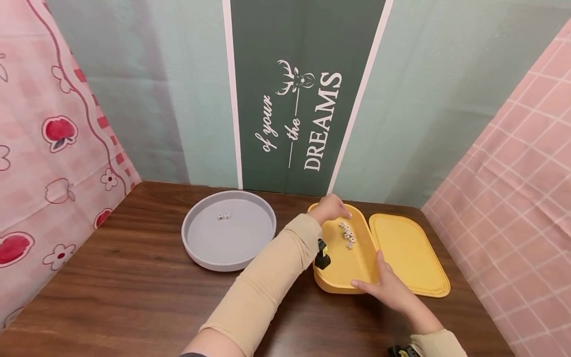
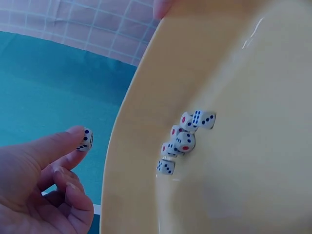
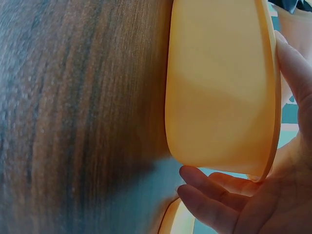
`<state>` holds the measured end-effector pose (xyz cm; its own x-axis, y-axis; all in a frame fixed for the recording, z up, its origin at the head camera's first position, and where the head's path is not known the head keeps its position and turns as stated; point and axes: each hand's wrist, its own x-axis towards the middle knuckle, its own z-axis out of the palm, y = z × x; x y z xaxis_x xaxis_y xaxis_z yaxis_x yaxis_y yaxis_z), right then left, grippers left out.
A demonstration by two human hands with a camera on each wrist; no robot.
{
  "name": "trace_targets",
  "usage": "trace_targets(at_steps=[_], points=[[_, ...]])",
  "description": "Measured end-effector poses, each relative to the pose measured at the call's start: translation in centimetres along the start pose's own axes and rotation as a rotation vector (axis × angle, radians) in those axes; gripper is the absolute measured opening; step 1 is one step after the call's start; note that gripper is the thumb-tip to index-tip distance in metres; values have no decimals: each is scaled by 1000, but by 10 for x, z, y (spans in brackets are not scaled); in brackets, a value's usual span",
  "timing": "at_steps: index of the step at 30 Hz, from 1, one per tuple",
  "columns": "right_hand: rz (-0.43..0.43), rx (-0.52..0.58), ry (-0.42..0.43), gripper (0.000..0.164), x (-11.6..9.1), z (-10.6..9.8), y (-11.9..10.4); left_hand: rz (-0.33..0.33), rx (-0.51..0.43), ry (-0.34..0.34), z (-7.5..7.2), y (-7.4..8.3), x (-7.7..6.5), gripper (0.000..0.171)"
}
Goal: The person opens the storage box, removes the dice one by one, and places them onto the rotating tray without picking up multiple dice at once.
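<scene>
In the left wrist view, my left hand pinches a white die between thumb and index finger. In the head view that hand is over the far end of a deep yellow container. Several more dice lie clustered inside, along its right wall; red and blue pips show on them. My right hand holds the container's near right corner. Its thumb reaches the rim, and its fingers bend around the outside wall, as the right wrist view shows at the hand.
Left of the container stands a round grey tray with two dice on it. A flat yellow lid lies to the container's right. Everything rests on a dark wooden table, with hanging cloths behind and at both sides.
</scene>
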<state>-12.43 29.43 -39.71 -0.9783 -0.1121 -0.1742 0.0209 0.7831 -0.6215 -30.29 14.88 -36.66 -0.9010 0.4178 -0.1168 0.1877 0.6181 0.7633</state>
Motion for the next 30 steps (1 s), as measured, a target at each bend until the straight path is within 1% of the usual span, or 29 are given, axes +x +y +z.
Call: trace_targets(at_steps=[3, 6, 9, 12, 18, 23, 26, 30], points=[[9, -8, -6, 116, -2, 0, 1, 19, 14, -19, -3, 1, -3, 22], [7, -8, -9, 116, -2, -2, 1, 53, 31, -36, -5, 3, -7, 26], [8, -6, -15, 116, -1, -3, 2, 79, 44, -32, -10, 6, -15, 22], [7, 0, -20, 116, -1, -2, 2, 77, 39, -9, -17, 5, -23, 19], [-14, -1, -10, 115, 1, -2, 2, 40, -53, 27, -25, -5, -31, 17], [-17, -12, -6, 116, 0, -2, 3, 17, -60, 48, -33, -13, -36, 17], [-14, -17, -7, 116, 0, -2, 2, 17, -75, 50, -37, -16, -39, 17], [-13, -15, -9, 116, 0, -1, 2, 34, -90, 43, -43, -20, -42, 18]])
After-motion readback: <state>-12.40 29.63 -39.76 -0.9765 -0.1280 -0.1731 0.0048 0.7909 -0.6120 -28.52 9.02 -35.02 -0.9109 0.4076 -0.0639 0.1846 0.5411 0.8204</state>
